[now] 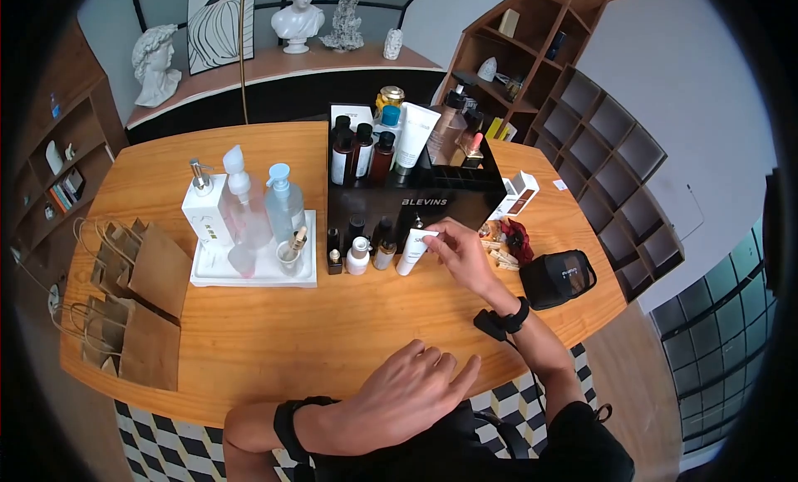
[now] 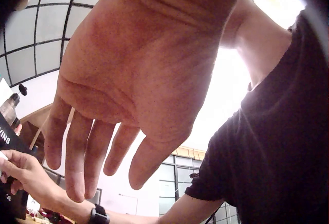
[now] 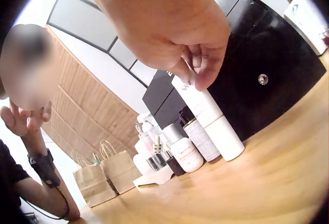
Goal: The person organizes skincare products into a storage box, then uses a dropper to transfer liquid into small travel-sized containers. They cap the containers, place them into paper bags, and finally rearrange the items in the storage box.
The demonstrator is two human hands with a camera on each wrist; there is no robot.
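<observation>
My right hand [image 1: 465, 253] pinches the upper end of a white tube [image 1: 411, 256], which stands on its cap on the wooden table before the black organizer [image 1: 374, 212]. In the right wrist view, fingertips of the hand [image 3: 180, 33] are on the top of the tube [image 3: 205, 110]. Beside it stand a small bottle with a dark top [image 3: 202, 139] and a round white bottle [image 3: 185, 152]. My left hand [image 1: 407, 391] hovers near the table's front edge, holding nothing; the left wrist view shows its palm [image 2: 128, 75] with fingers loosely extended.
Bottles and a white tube [image 1: 416, 137] fill the organizer's top. Left of it, a white tray [image 1: 249, 279] holds pump bottles, with paper bags [image 1: 150, 345] farther left. At right are a black pouch [image 1: 553, 281], a dark red flower [image 1: 517, 239] and a white box [image 1: 522, 191].
</observation>
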